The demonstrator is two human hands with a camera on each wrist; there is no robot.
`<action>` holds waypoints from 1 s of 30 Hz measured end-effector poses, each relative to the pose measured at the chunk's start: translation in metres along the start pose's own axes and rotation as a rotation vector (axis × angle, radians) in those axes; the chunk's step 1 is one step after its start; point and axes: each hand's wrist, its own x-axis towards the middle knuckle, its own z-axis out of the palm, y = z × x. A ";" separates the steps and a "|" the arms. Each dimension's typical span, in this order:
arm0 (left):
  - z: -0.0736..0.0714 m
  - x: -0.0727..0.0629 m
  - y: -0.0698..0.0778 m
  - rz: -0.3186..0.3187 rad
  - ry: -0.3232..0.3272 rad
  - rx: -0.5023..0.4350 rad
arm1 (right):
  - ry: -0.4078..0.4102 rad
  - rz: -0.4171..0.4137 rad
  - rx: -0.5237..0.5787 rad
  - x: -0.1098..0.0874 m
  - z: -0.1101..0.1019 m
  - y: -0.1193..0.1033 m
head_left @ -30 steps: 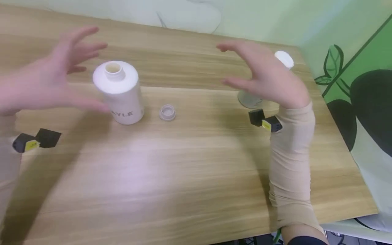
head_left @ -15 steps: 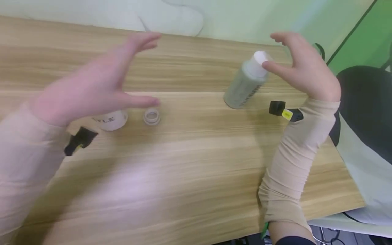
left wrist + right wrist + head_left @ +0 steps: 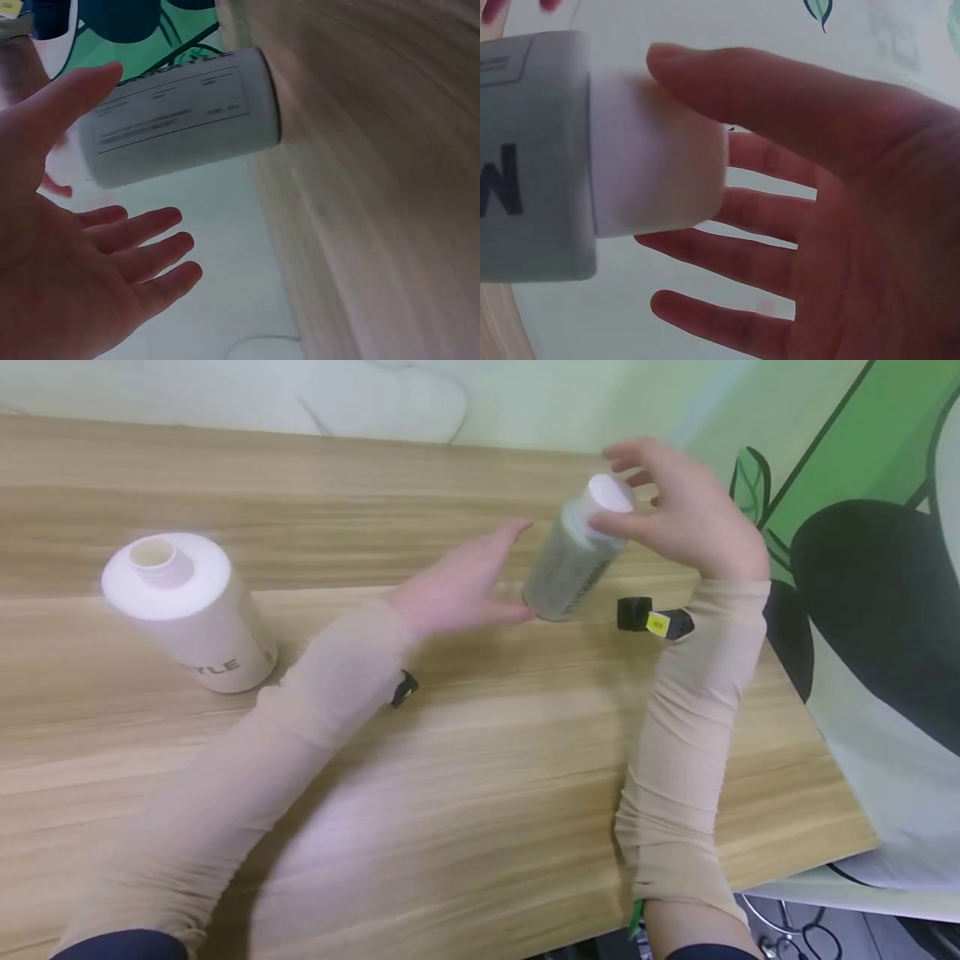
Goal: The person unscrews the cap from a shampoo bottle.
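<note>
A grey-green bottle [image 3: 566, 564] with a white cap [image 3: 609, 493] stands on the wooden table toward the back right. My right hand [image 3: 693, 514] is around the cap, its thumb in front and its fingers spread behind; in the right wrist view, the thumb [image 3: 705, 79] overlaps the cap's edge. My left hand [image 3: 453, 589] reaches the bottle's left side, with thumb and fingers apart. The left wrist view shows the bottle's printed label [image 3: 180, 109] between the thumb and the loosely extended fingers.
A large white bottle [image 3: 206, 627] with an uncapped neck stands at the left, beyond my left sleeve [image 3: 315, 693]. The wall [image 3: 525, 402] rises behind the table's back edge. The right table edge [image 3: 832, 752] lies past my right forearm.
My left hand has moved right from the white bottle to the grey-green one. My right hand has shifted around the cap. The small round stopper is now hidden behind my left arm.
</note>
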 end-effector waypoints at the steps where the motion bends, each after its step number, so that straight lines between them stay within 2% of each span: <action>1: 0.002 0.004 0.000 -0.020 0.001 -0.023 | -0.006 -0.006 -0.001 0.001 0.001 -0.002; 7: 0.015 0.021 -0.003 -0.124 0.015 -0.186 | -0.030 -0.041 0.018 0.003 0.005 -0.010; 10: 0.021 0.029 -0.003 -0.136 0.041 -0.274 | -0.036 -0.037 0.032 0.001 0.004 -0.013; 14: 0.029 0.038 0.002 -0.103 0.098 -0.351 | -0.029 -0.038 0.014 0.000 0.003 -0.017; 19: 0.031 0.041 0.009 -0.104 0.168 -0.325 | -0.007 -0.061 -0.030 -0.001 0.002 -0.020; 30: 0.016 0.027 0.011 -0.158 0.175 -0.232 | 0.009 -0.159 -0.007 0.003 -0.002 -0.024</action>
